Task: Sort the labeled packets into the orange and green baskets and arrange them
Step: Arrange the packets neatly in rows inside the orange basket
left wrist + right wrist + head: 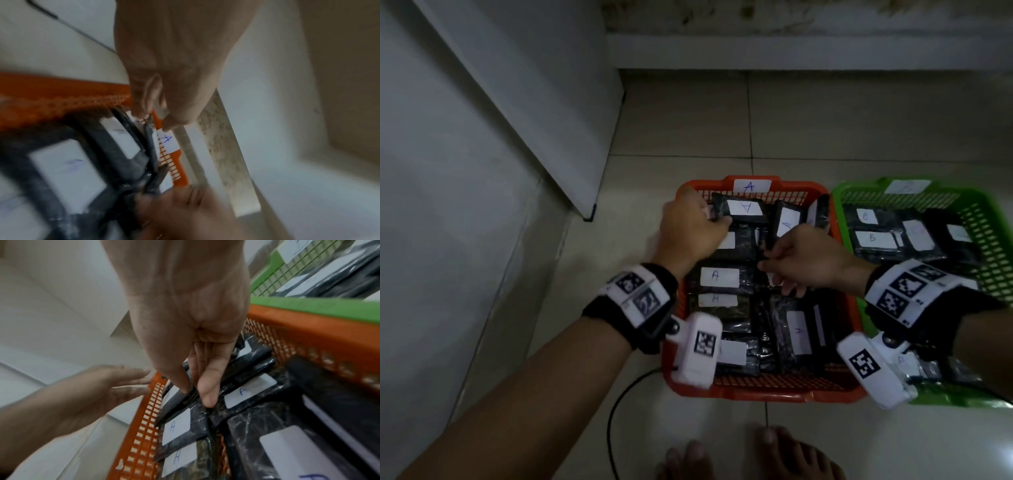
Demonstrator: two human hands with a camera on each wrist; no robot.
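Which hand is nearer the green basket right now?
Right. The right hand works in the orange basket near the side bordering the green basket; the left hand is at the orange basket's far-left corner.
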